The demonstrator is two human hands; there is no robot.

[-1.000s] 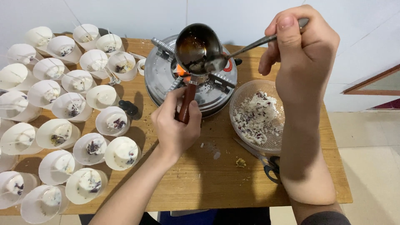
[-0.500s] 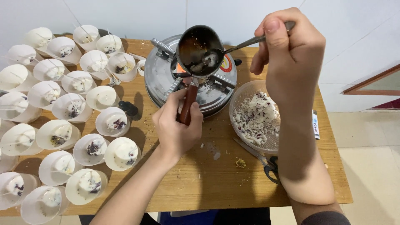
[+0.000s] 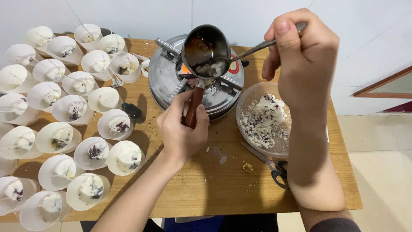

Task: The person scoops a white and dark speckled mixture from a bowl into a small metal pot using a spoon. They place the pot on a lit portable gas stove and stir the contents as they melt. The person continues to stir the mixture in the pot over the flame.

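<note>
Wooden worktop (image 3: pixel 214 189) across the whole view, crumbs scattered near its middle
Many white cups (image 3: pixel 90 150) crowded over its left half, each with pale filling and a thin stick, some flecked with dark bits
Round metal stove (image 3: pixel 165 81) at the back centre, a small orange glow under its pot supports
Clear bowl (image 3: pixel 262 92) just right of the stove, heaped with white flakes mixed with dark purple pieces
Right hand (image 3: pixel 307 60) raised above the bowl, fingers and thumb pinched around the end of a metal spoon (image 3: pixel 253 48)
Left hand (image 3: pixel 182 129) in front of the stove, fingers curled shut around a reddish wooden handle (image 3: pixel 194 103)
Small dark melting pot (image 3: pixel 205 49) on that handle, held over the glow, spoon tip dipping into it from the right
Pale lump at the pot's lower right, possibly half-melted wax, hard to tell in the glare
Black-handled scissors (image 3: pixel 279 172) lying on the worktop just in front of the bowl, partly behind the right forearm
Small dark object (image 3: pixel 131 110) between the cups and the stove
</note>
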